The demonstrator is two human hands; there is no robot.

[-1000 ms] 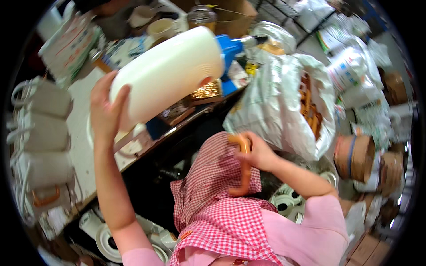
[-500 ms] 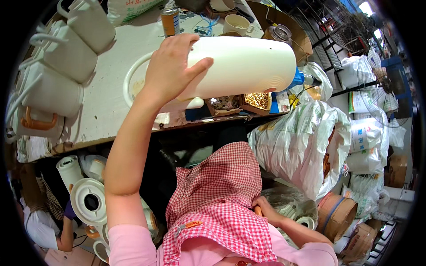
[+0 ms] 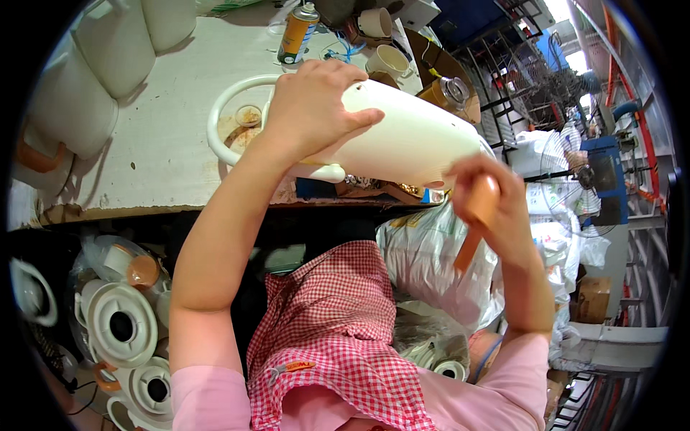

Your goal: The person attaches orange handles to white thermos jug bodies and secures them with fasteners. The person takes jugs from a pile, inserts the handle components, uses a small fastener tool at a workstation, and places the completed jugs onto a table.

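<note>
Left hand (image 3: 309,108) fingers clasp the white vessel (image 3: 413,133) over the worktop (image 3: 169,136); right hand (image 3: 507,208) fingers grip the orange handle (image 3: 481,205); handle positioning appears under way, the next move calling for steady alignment.

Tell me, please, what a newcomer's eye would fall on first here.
The cream body probably comes first, on its side over the table, under the left hand. Next is the orange handle in the right hand, near the body's right end. Beyond the left hand, a spray can stands on the table.
</note>
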